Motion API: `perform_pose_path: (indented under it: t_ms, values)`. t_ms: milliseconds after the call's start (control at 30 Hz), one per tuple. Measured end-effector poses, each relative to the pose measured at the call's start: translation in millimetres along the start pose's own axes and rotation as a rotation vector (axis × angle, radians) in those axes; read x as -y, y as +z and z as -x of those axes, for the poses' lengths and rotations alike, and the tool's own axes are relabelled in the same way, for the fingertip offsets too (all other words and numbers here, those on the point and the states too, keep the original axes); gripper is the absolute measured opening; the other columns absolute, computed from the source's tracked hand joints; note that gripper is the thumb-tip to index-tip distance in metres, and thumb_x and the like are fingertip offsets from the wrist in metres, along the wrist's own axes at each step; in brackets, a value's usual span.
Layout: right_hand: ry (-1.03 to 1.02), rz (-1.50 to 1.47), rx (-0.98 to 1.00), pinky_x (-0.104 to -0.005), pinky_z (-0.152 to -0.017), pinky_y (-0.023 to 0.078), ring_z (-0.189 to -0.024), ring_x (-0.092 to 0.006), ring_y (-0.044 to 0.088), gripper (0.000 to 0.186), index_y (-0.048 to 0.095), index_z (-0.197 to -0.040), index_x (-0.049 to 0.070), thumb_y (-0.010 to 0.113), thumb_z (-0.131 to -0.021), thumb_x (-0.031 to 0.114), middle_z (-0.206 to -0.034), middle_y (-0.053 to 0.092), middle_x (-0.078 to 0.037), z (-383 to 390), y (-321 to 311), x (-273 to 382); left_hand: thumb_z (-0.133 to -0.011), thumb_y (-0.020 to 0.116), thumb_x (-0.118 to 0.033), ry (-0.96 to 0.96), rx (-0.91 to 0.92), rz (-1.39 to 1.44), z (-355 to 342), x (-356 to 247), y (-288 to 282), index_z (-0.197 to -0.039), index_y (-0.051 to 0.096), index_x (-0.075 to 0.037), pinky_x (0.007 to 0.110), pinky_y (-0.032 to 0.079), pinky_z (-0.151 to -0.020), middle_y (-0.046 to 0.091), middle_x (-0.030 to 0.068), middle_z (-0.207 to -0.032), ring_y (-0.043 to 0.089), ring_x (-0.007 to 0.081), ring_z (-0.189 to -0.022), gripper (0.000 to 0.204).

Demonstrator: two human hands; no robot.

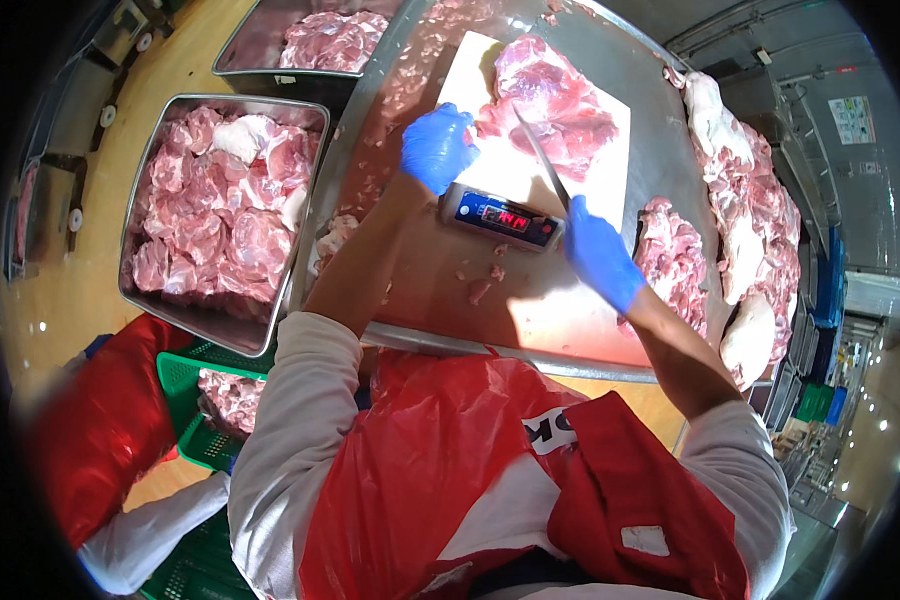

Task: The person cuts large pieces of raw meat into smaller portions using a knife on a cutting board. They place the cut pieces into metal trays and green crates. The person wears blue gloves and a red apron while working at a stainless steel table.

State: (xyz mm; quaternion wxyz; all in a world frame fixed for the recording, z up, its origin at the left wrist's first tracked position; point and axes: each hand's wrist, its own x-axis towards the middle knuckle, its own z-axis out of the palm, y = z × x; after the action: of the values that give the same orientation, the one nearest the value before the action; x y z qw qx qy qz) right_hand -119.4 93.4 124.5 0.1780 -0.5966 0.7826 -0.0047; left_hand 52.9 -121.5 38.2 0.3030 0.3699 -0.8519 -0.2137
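A large piece of raw meat (545, 82) lies spread on a white cutting board (610, 190). My left hand (438, 148), in a blue glove, is closed at the meat's left edge and seems to pinch it; the fingertips are partly hidden. In my blue-gloved right hand (602, 255) is a knife (543, 158). Its thin blade points away from me and to the left, with the tip over the meat. Between my hands, in front of the board, stands a digital scale (501, 218) with a red display.
At left stands a steel tub (322, 150) heaped with meat, with another steel tub (232, 50) behind. Meat trimmings (670, 265) and larger cuts (745, 190) lie along the right of the steel table (580, 335). A co-worker's red apron (110, 430) and green crates (192, 440) are at lower left.
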Motion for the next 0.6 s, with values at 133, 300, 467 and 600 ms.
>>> perform_pose_path:
  t_ms: [133, 300, 467, 600]
  values:
    - [-0.062, 0.002, -0.254, -0.0547, -0.074, 0.051, -0.085, -0.0485, 0.065, 0.021, 0.047, -0.11, -0.006, 0.048, -0.093, 0.008, -0.088, 0.065, -0.031, -114.5, 16.6, 38.5, -0.072, 0.071, -0.017, 0.066, 0.066, -0.041, -2.7, -10.6, -2.8, -0.086, 0.071, -0.01, 0.042, 0.055, -0.075, 0.065, 0.0108, -0.091, 0.066, 0.0319, -0.081, 0.016]
    - [0.071, 0.015, -0.145, -0.0512, -0.082, 0.052, -0.092, -0.0456, 0.067, 0.025, 0.051, -0.111, -0.001, 0.042, -0.098, 0.018, -0.098, 0.067, -0.031, -122.1, 24.4, 44.8, -0.071, 0.071, -0.015, 0.158, 0.032, -0.113, -1.9, 0.6, -6.6, -0.083, 0.07, -0.01, 0.041, 0.055, -0.074, 0.064, 0.0094, -0.088, 0.066, 0.0306, -0.081, 0.013]
    - [0.11, 0.058, 0.139, -0.0569, -0.075, 0.051, -0.085, -0.0494, 0.065, 0.019, 0.044, -0.109, -0.002, 0.04, -0.098, 0.014, -0.089, 0.065, -0.031, -7.3, 29.2, -19.9, -0.075, 0.073, -0.02, 0.337, 0.004, -0.3, -22.8, 33.4, -24.8, -0.09, 0.066, -0.012, 0.039, 0.054, -0.069, 0.061, 0.0064, -0.085, 0.065, 0.0268, -0.078, 0.018]
    - [0.117, 0.18, 0.137, -0.0555, -0.061, 0.049, -0.069, -0.0439, 0.064, 0.028, 0.043, -0.119, -0.002, 0.044, -0.1, 0.019, -0.08, 0.065, -0.026, 79.3, 30.7, -59.7, -0.073, 0.072, -0.018, 0.456, -0.306, -0.29, -87.6, 66.7, -67.4, -0.086, 0.066, -0.009, 0.039, 0.055, -0.064, 0.064, 0.009, -0.081, 0.066, 0.0294, -0.069, 0.016]
